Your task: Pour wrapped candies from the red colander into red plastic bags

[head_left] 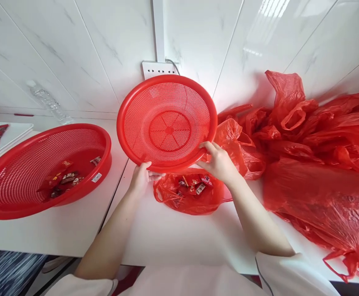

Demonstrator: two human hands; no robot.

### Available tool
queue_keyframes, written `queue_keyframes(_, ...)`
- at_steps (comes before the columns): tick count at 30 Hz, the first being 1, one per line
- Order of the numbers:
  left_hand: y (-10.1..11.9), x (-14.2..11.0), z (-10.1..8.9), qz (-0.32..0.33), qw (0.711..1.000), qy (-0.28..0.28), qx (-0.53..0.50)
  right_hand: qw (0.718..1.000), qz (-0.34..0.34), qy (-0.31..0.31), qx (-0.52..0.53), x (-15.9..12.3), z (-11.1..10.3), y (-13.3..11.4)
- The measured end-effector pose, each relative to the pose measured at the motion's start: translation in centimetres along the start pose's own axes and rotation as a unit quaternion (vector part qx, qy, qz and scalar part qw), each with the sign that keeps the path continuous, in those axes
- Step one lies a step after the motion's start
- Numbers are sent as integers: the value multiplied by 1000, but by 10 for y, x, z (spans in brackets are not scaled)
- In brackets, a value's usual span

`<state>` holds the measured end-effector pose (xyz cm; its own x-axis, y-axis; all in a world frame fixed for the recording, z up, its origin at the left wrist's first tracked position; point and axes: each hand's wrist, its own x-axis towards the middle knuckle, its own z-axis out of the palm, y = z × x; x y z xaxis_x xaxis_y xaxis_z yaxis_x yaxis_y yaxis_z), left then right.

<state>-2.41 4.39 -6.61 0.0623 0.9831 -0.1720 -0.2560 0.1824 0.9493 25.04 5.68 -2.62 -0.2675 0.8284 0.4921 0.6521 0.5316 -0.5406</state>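
A round red plastic colander point(169, 123) is held tilted up, its bare inside facing me. My left hand point(141, 177) grips its lower left rim, thumb over the edge. At the lower right rim, my right hand point(218, 161) has it pinched between thumb and fingers. Just below the colander, an open red plastic bag point(194, 205) lies on the white table with several small wrapped snack packets point(193, 187) inside.
To the left stands a second red colander point(101, 168) with several packets in its bottom. Heaped red plastic bags point(318, 181) cover the right side. Along the wall are a power strip point(155, 70) and a clear plastic bottle point(51, 102). A white tray point(22, 130) bears red packets at far left.
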Motion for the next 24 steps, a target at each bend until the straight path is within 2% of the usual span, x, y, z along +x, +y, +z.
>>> queue_keyframes(2, 8, -4, -2, 3, 996, -50, 79, 997, 4, 69, -35, 1, -2, 7)
queue_keyframes(3, 14, -8, -4, 32, 989, -47, 140, 994, 3, 101, -47, 2, -5, 11)
queue_keyframes(4, 21, -12, -5, 78, 972, -12, 219, 990, 1, 129, -57, 3, -8, 14)
queue_keyframes(5, 29, -18, -7, 134, 939, 56, 312, 986, -1, 156, -65, 3, -12, 17)
queue_keyframes(6, 36, -23, -9, 185, 884, 145, 405, 981, -2, 180, -74, 3, -17, 19)
queue_keyframes(7, 43, -29, -11, 213, 817, 234, 483, 976, -2, 202, -82, 4, -21, 21)
queue_keyframes(8, 49, -34, -14, 213, 757, 302, 539, 972, 1, 218, -89, 3, -26, 22)
queue_keyframes(9, 53, -37, -18, 188, 717, 345, 575, 968, 3, 231, -96, 3, -31, 22)
queue_keyframes(10, 55, -39, -23, 150, 699, 367, 595, 965, 7, 240, -102, 2, -36, 22)
queue_keyframes(13, 52, -34, -40, 52, 699, 365, 613, 960, 22, 257, -110, 0, -46, 22)
queue_keyframes(16, 40, -20, -52, 39, 688, 371, 623, 955, 42, 274, -100, -1, -51, 22)
queue_keyframes(18, 32, -13, -53, 55, 688, 377, 618, 953, 58, 284, -90, -1, -53, 22)
queue_keyframes(20, 26, -9, -48, 84, 701, 370, 604, 949, 77, 293, -84, -1, -53, 22)
queue_keyframes(24, 13, -9, -30, 195, 745, 301, 563, 940, 104, 316, -78, -1, -56, 20)
